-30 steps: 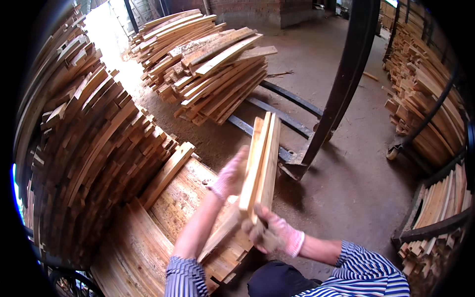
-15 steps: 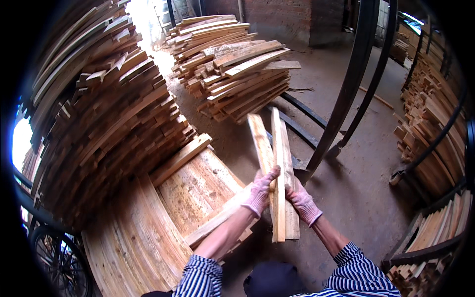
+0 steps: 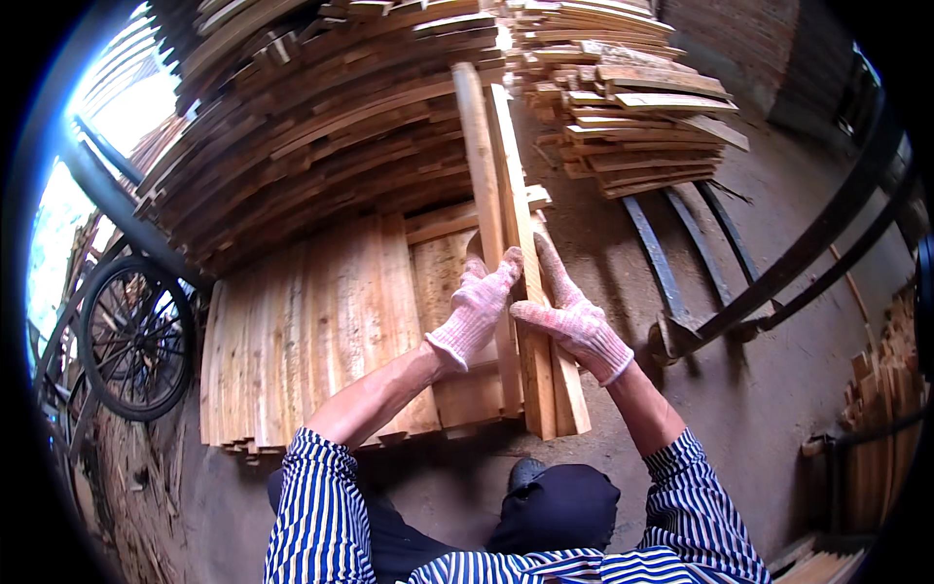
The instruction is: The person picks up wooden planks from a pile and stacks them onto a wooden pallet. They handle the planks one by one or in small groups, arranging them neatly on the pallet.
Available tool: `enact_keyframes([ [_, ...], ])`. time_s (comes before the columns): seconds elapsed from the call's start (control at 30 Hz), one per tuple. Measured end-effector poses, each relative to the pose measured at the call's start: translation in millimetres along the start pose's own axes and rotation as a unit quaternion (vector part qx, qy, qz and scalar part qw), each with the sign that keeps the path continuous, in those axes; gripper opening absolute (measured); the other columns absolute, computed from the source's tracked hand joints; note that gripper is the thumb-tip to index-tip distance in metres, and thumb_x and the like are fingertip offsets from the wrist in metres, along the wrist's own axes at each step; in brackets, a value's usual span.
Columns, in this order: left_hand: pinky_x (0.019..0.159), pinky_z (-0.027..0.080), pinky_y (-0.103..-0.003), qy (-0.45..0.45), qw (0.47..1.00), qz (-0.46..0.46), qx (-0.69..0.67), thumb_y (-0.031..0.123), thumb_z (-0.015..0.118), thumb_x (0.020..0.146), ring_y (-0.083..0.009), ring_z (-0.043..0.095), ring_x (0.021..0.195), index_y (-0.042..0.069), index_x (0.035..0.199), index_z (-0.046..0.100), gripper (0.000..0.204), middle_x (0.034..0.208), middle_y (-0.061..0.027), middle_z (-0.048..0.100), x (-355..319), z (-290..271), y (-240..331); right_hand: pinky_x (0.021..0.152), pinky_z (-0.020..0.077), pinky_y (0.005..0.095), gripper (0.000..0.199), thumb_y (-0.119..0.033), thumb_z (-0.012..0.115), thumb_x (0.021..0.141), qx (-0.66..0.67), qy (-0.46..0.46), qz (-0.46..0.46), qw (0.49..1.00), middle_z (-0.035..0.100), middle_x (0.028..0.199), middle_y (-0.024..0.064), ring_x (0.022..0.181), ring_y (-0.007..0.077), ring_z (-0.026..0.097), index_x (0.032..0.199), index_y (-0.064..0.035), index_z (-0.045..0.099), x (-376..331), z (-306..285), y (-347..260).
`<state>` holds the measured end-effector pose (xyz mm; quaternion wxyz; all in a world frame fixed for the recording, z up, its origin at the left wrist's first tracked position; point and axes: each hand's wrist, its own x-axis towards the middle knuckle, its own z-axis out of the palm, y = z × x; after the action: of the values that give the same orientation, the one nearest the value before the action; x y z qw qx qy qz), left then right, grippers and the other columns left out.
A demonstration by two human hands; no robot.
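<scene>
Striped sleeves (image 3: 321,506) are coming up from the lower edge, dark trousers (image 3: 555,506) between them. Both hands are wearing knit gloves. The left hand (image 3: 479,307) is pressing flat against the left face of the slats (image 3: 516,263), fingers stretched upward and mostly open, thumb side wrapping the edge. The right hand (image 3: 569,316) is lying against the right face, fingers extended along the wood, palm closing loosely on it. Between them they are clamping 2 or 3 long slats held together as a bundle, near end low by the knees, far end pointing away and up past the stacks.

Under the bundle a flat pile (image 3: 321,321) of boards is lying side by side. Left of it a wheel (image 3: 136,336) is standing upright. Beyond, a tall heap (image 3: 311,127) of curved slats is rising. Farther right a second stack (image 3: 632,117) is sitting on the floor (image 3: 778,389), with 2 dark rails (image 3: 671,263) running beside it. A slanting metal bar (image 3: 808,253) is crossing on the right.
</scene>
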<state>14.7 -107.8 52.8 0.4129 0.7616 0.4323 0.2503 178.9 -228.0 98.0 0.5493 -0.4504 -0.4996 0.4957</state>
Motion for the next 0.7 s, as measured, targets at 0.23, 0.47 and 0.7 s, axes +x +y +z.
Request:
enact_keyframes([
  [0.23,0.073,0.063,-0.033,0.04,0.887,-0.241,-0.393,0.033,0.076,0.094,-0.0155,0.068,0.079,0.005,0.124,0.062,0.044,0.101,-0.0084,0.07,-8,-47,-5,0.112,0.0495,0.045,0.096,-0.011,0.071,0.087,-0.453,-0.026,0.107,0.885,0.034,0.159,0.0244,0.134,0.0349,0.051,0.165,-0.018,0.016,20,75,-5],
  [0.47,0.07,0.067,-0.049,0.038,0.794,-0.242,-0.556,0.022,0.075,0.093,-0.0323,0.075,0.079,-0.004,0.108,0.066,0.032,0.093,-0.0246,0.073,-20,-101,-72,0.098,0.039,0.0362,0.081,-0.03,0.067,0.094,-0.213,0.011,0.119,0.97,0.036,0.162,0.0231,0.12,0.0272,0.043,0.163,-0.0172,0.027,40,72,54],
  [0.7,0.083,0.063,-0.047,-0.013,0.824,-0.194,-0.533,0.081,0.056,0.085,-0.0309,0.073,0.088,0.0,0.122,0.064,0.09,0.101,-0.0181,0.072,-75,-164,-123,0.042,0.0429,0.02,0.061,-0.044,0.049,0.107,-0.599,-0.05,0.161,0.783,0.039,0.159,0.0228,0.056,0.0066,0.043,0.162,-0.0287,0.029,60,162,76],
])
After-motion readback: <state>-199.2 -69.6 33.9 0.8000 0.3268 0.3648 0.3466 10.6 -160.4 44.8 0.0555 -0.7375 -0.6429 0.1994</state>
